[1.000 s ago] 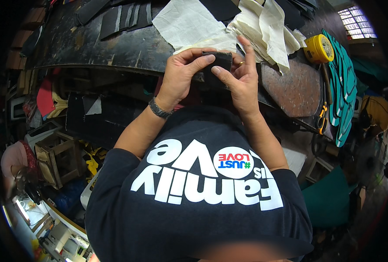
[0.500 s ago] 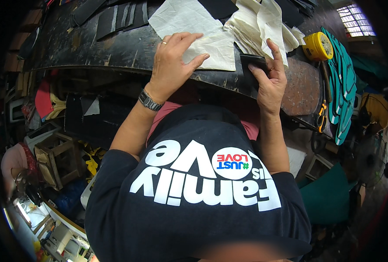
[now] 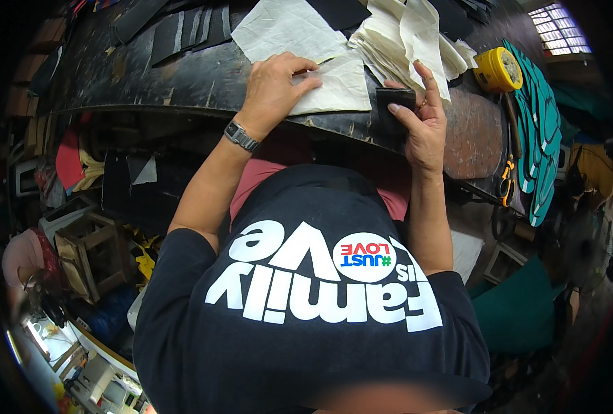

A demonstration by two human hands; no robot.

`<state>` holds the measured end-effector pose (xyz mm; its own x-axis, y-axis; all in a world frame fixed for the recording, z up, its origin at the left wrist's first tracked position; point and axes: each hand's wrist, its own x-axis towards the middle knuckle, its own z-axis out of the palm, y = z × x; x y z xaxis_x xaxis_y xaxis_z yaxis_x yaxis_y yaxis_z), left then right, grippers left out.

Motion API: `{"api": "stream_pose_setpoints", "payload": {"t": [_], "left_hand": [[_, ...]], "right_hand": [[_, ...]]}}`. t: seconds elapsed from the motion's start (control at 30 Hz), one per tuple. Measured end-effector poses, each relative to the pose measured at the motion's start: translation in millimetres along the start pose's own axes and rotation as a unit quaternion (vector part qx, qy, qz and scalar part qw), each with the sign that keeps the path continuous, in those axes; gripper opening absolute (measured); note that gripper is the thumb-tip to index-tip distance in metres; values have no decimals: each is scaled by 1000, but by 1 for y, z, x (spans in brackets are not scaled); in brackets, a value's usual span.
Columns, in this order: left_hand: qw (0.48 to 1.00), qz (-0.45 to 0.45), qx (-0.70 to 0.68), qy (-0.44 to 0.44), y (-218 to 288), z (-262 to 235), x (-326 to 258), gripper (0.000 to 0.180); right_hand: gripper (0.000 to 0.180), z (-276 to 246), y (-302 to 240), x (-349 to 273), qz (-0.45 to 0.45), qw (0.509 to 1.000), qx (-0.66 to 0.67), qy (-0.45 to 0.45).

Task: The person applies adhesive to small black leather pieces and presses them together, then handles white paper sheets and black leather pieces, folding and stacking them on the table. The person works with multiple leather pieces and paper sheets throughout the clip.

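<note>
My left hand (image 3: pixel 273 91) rests on a folded cream cloth (image 3: pixel 344 86) at the near edge of the dark worktable. Its fingers curl in at the cloth's upper fold, which lifts slightly by the fingertips. Another cream sheet (image 3: pixel 286 31) lies just beyond. My right hand (image 3: pixel 427 117) grips a small flat black piece (image 3: pixel 396 99) between thumb and fingers, over the table edge. Its exact kind cannot be made out. Right behind that hand is a loose, rumpled pile of cream cloth pieces (image 3: pixel 396 38).
Black strips (image 3: pixel 189 31) lie on the worktable (image 3: pixel 148 86) at the back left. To the right are a yellow tub (image 3: pixel 497 70), orange-handled scissors (image 3: pixel 506 183) and hanging green cut pieces (image 3: pixel 537 131). A wooden stool (image 3: pixel 93 252) stands at lower left, near another person (image 3: pixel 24 259).
My left fingers have drawn in from a spread position over the cloth to its fold. The right hand has shifted slightly left, and the black piece now turns a broader face toward me.
</note>
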<state>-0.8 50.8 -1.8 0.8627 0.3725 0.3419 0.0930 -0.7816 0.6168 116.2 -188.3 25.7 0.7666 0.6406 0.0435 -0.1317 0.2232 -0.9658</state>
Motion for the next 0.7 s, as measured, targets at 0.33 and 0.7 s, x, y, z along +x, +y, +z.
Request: {"api": "stream_pose_setpoints", "payload": {"t": [0.33, 0.7], "left_hand": [[969, 54, -234, -50, 31, -40, -1, 13], [993, 29, -108, -44, -1, -52, 58, 21]], "right_hand": [[103, -6, -6, 7, -83, 979, -24, -187], [101, 32, -5, -20, 60, 979, 10, -192]]}}
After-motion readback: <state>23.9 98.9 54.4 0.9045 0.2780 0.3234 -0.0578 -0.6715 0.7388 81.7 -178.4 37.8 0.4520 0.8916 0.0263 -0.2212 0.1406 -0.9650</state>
